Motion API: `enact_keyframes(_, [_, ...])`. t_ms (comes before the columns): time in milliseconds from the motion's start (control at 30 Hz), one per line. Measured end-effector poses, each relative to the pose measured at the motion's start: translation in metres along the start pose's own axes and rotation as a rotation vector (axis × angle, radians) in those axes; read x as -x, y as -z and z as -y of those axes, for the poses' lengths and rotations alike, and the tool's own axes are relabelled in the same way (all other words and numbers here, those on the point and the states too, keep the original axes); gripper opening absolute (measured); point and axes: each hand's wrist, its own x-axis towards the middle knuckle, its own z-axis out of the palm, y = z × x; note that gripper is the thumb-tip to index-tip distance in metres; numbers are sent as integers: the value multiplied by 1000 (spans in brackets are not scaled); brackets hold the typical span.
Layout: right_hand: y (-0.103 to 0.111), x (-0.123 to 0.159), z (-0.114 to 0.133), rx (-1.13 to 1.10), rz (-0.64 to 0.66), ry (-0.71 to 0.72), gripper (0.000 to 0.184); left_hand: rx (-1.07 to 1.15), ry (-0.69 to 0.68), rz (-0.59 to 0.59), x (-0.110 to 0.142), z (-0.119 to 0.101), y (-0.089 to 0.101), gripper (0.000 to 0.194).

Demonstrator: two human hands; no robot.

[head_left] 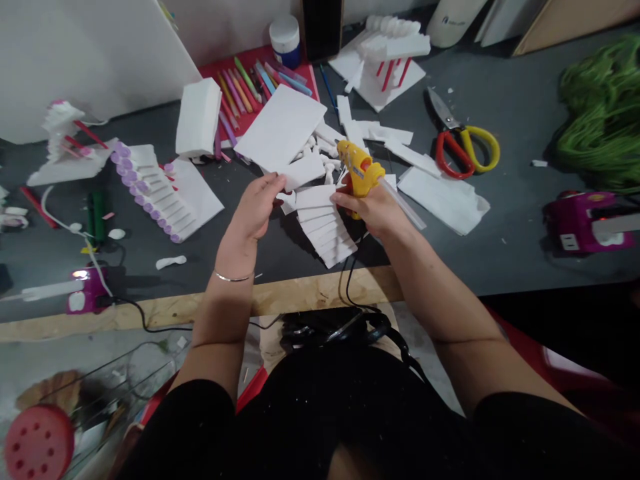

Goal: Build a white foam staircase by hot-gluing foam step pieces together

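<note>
My right hand (376,208) grips a yellow glue gun (360,170), its nozzle pointing up and away over a stepped white foam staircase (325,230) on the grey table. My left hand (257,207) pinches the edge of a white foam piece (303,172) just above the staircase's top step. The glue gun's black cord (345,287) drops over the table edge toward my lap.
A finished foam staircase with purple caps (153,193) lies at left. A foam block (199,119), a flat foam sheet (281,127), a red tray of markers (250,83), red-yellow scissors (463,143), green yarn (600,113) and purple power strips (583,223) surround the work spot.
</note>
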Motion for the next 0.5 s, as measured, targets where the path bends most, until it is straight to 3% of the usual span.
enact_keyframes(233, [2,-4,-11,6,3,32,62,-80,-108,4,1,-7,-1,25])
enact_keyframes(500, [0,-4,-7,0,30,36,65,-38,-89,-51,0,-1,-10,34])
